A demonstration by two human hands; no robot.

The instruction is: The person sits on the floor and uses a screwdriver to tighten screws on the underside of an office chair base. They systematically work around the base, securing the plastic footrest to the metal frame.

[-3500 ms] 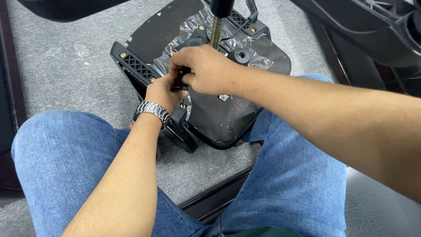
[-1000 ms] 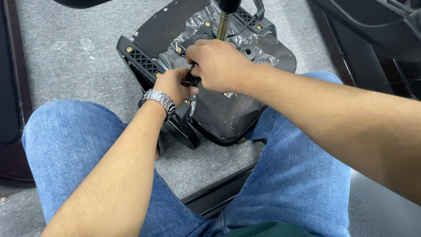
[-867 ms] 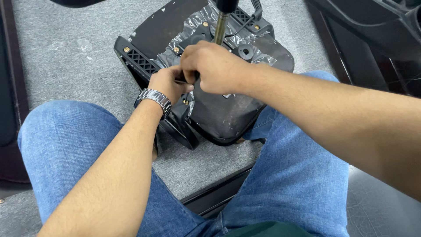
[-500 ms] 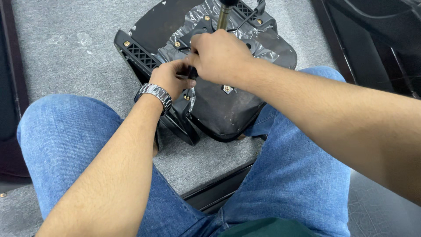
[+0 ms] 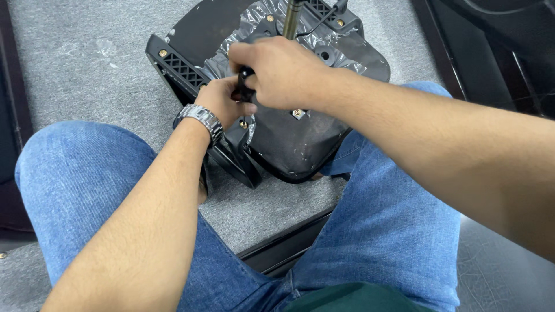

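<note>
Your right hand (image 5: 286, 72) is closing its fingers around a small black handle (image 5: 244, 86), a short dark grip standing roughly upright, its long axis running away from you toward the metal rod (image 5: 292, 18) above. Your left hand (image 5: 222, 104) is curling in from the near-left side, its fingertips pressing against the lower end of that same handle, so both hands are meeting on it; the right is covering more of it from above. How tightly either hand is gripping you cannot tell, since the knuckles are hiding the contact.

Just beneath your fingers, the handle is sitting on the black underside of an upturned chair seat (image 5: 300, 144), smooth moulded plastic, partly wrapped in crinkled clear film (image 5: 260, 17). A brass-coloured screw head (image 5: 297, 113) is showing just below your right hand. A ribbed black plastic bracket (image 5: 179, 66) is running along the seat's left edge. A steel-link wristwatch (image 5: 199, 118) is circling your left wrist. The seat is resting on rough grey carpet (image 5: 81, 69), between your knees in blue jeans (image 5: 75, 190).
</note>
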